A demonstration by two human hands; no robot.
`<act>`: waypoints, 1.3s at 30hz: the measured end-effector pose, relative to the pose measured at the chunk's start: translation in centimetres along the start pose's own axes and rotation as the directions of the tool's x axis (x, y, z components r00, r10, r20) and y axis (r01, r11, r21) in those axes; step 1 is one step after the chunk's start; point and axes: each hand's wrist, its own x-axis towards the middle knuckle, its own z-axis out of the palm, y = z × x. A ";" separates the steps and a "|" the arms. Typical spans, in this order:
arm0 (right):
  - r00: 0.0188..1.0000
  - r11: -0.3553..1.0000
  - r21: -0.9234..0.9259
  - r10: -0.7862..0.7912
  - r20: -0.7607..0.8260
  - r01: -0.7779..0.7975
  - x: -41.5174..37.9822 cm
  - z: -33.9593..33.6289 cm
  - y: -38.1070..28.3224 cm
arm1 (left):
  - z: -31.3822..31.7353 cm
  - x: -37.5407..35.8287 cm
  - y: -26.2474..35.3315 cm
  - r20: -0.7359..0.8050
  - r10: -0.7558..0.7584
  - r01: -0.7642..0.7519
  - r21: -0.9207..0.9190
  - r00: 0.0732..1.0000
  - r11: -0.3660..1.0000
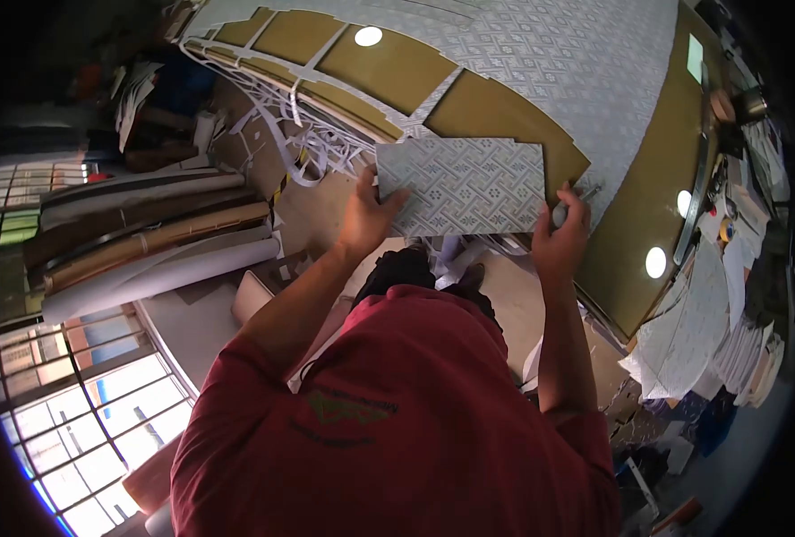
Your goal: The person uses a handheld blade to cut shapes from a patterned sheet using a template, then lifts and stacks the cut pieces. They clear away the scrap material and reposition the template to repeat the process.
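Observation:
A patterned sheet (465,186), pale grey with an interlaced lattice print, is held up in front of my body at the near edge of the table. My left hand (371,213) pinches its left edge, thumb on top. At the right edge, my right hand (566,228) grips the sheet's lower corner. A slim tool (593,191), possibly a cutter, sticks out past the right fingers; its kind is not clear. Beyond lies a large sheet (559,72) with the same print, spread over the olive-brown tabletop (496,116) with cut-out gaps along its near side.
Thin offcut strips (303,148) hang off the table's left edge to the floor. Rolls of material (156,237) are stacked at left above a barred window (84,403). At right are a long metal straightedge (695,188) and piled papers (729,313).

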 end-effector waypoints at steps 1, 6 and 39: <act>0.999 0.999 0.029 -0.029 0.016 0.029 0.0 0.1 0.2 | 0.0 -0.5 -0.2 -0.044 -0.002 0.002 0.001 0.999 1.000; 1.000 1.000 0.011 -0.019 0.013 0.019 -0.5 0.4 1.7 | -0.2 -2.2 -0.1 0.006 -0.024 0.025 -0.200 1.000 0.980; 0.857 0.888 0.404 -0.025 0.515 -0.217 -0.3 41.4 -36.4 | -42.1 -2.1 -23.7 -0.393 -0.231 -0.125 -0.698 0.890 0.705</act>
